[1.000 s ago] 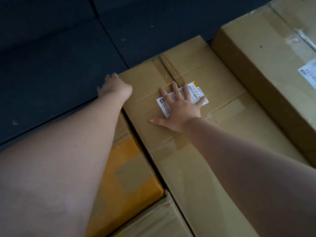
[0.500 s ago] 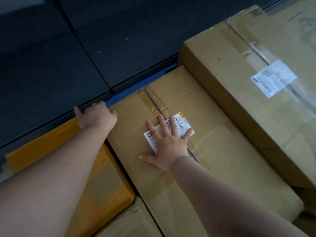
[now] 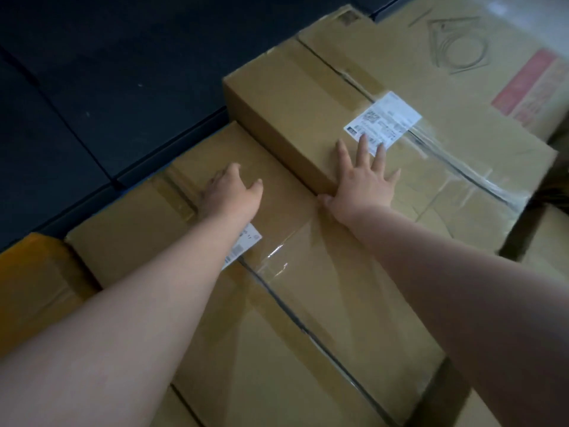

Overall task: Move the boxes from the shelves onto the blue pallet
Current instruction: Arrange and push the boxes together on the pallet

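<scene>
Cardboard lies under both hands. The left hand (image 3: 232, 192) rests on top of the long low box (image 3: 308, 288), fingers loosely bent over the brown tape near its far end, holding nothing. The right hand (image 3: 365, 186) lies flat with fingers spread on the near corner of the taller box (image 3: 308, 97), thumb down at the seam where the two boxes meet, fingertips just reaching its white shipping label (image 3: 383, 120). A second label (image 3: 243, 246) peeks from beneath the left forearm. An orange-brown box (image 3: 34, 282) sits just beside the low box on the left. Behind the tall box stands a larger carton (image 3: 462, 53) with a printed emblem and a reddish panel, too blurred to read. Dark floor (image 3: 107, 72) lies beyond.
</scene>
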